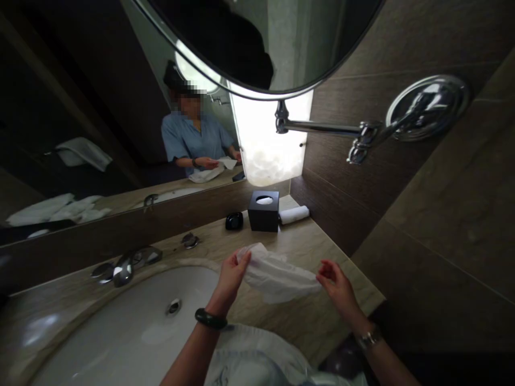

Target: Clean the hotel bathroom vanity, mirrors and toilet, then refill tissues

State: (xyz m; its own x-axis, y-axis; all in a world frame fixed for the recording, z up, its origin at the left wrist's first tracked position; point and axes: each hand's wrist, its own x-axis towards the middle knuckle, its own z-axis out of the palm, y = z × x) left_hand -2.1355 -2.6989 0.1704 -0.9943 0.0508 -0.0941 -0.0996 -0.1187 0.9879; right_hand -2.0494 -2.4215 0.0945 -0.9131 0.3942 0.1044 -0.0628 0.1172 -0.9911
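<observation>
A thin white tissue (279, 276) is stretched between my two hands above the marble counter. My left hand (233, 273), with a dark bangle at the wrist, pinches its left end between thumb and fingers. At the opposite end, my right hand (336, 284) pinches a corner with the fingertips; a metal watch band circles that wrist. Just below my hands lies a white plastic bag (257, 348) with faint printing, partly hidden by my left forearm. Behind the tissue stands a black tissue box (264, 212) with white tissue showing in its oval opening.
Left of me is a white sink basin (148, 321) with a chrome faucet (124, 268). A small black dish (234, 221) and a rolled white towel (294, 214) flank the box. Overhead hangs a round mirror (322, 43) on a chrome arm (325, 127). A wall mirror (132, 107) spans the back.
</observation>
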